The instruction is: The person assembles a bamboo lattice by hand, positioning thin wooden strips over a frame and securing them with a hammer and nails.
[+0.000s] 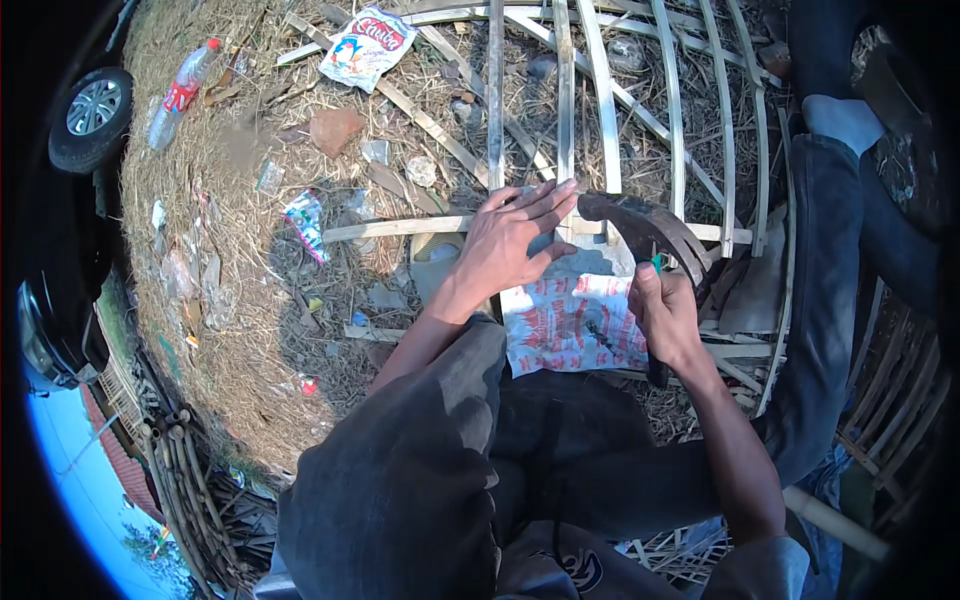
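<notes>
A lattice of pale bamboo slats (610,110) spreads over the ground in front of my knees. My left hand (515,238) lies across a crosswise slat (390,229), fingers stretched out over the upright slats and thumb apart. Just right of those fingertips is the dark head of a claw hammer (640,222), its curved claw pointing right. My right hand (665,312) wraps round the hammer's handle close below the head; the handle's end shows beneath the fist. A bit of green shows by the right thumb. Any nail at the joint cannot be made out.
A white-and-red printed sheet (570,325) lies under the near slats, between my hands. Dry grass holds a plastic bottle (182,97), a white wrapper (367,50), a reddish stone (335,130) and scraps. A car wheel (92,118) stands far left. Another person's leg (830,240) is at the right.
</notes>
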